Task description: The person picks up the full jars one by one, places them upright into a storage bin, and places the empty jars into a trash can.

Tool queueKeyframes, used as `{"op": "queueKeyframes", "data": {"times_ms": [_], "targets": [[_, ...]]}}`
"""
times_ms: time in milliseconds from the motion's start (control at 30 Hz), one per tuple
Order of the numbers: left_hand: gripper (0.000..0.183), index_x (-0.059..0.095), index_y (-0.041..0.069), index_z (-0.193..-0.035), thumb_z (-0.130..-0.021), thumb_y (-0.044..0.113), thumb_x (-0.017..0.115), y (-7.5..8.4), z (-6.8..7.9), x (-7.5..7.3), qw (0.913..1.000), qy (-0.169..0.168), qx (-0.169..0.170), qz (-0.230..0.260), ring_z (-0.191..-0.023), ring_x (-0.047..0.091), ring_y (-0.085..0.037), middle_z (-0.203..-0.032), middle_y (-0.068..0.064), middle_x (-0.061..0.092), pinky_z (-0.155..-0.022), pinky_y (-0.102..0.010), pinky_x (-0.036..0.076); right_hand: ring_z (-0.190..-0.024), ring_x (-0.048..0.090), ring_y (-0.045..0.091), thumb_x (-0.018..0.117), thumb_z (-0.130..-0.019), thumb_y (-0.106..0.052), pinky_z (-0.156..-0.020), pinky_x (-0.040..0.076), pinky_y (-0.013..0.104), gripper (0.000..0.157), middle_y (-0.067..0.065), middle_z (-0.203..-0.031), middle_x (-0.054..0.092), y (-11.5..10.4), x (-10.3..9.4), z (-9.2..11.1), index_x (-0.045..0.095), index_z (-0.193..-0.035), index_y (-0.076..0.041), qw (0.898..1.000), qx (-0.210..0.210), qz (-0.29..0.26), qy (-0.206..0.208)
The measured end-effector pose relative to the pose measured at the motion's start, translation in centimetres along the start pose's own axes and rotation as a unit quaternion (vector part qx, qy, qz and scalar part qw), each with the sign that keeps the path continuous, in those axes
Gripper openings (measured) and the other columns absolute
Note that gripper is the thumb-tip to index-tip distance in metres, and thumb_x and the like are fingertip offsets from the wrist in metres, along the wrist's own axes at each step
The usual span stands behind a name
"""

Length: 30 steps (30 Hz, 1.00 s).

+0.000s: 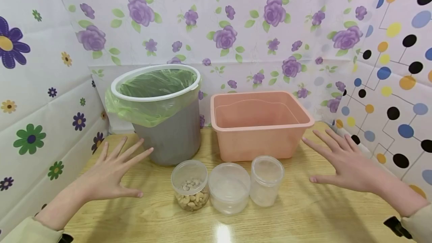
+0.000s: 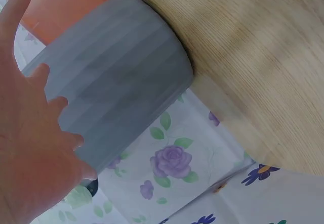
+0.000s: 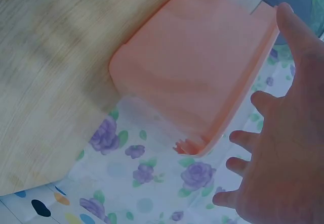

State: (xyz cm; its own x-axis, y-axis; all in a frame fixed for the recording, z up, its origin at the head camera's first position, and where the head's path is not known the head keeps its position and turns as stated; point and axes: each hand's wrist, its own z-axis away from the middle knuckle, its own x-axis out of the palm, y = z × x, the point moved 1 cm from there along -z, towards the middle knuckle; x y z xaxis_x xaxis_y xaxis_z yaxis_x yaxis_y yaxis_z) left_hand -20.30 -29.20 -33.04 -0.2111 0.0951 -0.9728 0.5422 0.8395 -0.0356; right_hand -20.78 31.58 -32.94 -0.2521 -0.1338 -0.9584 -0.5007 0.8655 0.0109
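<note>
My left hand (image 1: pixel 108 173) is held over the left part of the table, fingers spread, nothing in it. Nearest to it are a grey trash bin (image 1: pixel 168 134) lined with a green bag (image 1: pixel 148 111) and a clear jar of cashews (image 1: pixel 190 194). Fingers also spread, my right hand (image 1: pixel 347 162) hovers at the right, beside a pink plastic basin (image 1: pixel 260 143). Between the hands a low round clear container (image 1: pixel 229 194) and a taller clear jar (image 1: pixel 266 183) stand beside the cashew jar. Both of these look empty.
All of it stands on a wood-grain table (image 1: pixel 297 213). A flowered cloth (image 1: pixel 209 18) hangs behind the bin and basin. Patterned cloths close in the left side (image 1: pixel 30 96) and the right side (image 1: pixel 398 85).
</note>
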Motion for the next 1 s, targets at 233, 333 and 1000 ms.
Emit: {"op": "queueKeyframes", "data": {"times_ms": [233,333,1000], "targets": [[0.103,0.023,0.035,-0.157,-0.072,0.077,0.066,0.2,-0.1,-0.1,0.9998,-0.011,-0.001,0.018,-0.149,0.011,-0.053,-0.167,-0.006,0.014,-0.105,-0.083,0.006,-0.155,0.009,0.035,0.073,-0.080,-0.058,-0.123,-0.005,0.059,0.095,0.011,-0.165,0.019,0.5,-0.4,-0.9,0.025,-0.157,-0.029,0.999,-0.027,0.018,0.036],[0.103,0.023,0.035,-0.157,-0.072,0.075,0.067,0.3,-0.2,-0.2,0.9996,-0.013,0.001,0.025,-0.147,0.016,-0.055,-0.167,-0.009,0.017,-0.104,-0.083,0.014,-0.150,0.018,0.041,0.075,-0.080,-0.054,-0.124,0.000,0.058,0.094,0.012,-0.165,0.022,1.1,-0.5,-1.5,0.026,-0.157,-0.030,0.999,-0.021,0.007,0.043],[0.100,0.027,0.033,-0.156,-0.074,0.073,0.067,0.2,-0.6,-0.3,0.9990,-0.006,0.020,0.040,-0.145,0.029,-0.043,-0.163,-0.012,0.027,-0.103,-0.078,0.026,-0.117,0.053,0.037,0.086,-0.069,-0.013,-0.093,0.042,0.053,0.073,0.015,-0.133,0.058,3.7,1.2,-6.2,0.059,-0.136,-0.017,0.967,-0.130,-0.025,0.217]]}}
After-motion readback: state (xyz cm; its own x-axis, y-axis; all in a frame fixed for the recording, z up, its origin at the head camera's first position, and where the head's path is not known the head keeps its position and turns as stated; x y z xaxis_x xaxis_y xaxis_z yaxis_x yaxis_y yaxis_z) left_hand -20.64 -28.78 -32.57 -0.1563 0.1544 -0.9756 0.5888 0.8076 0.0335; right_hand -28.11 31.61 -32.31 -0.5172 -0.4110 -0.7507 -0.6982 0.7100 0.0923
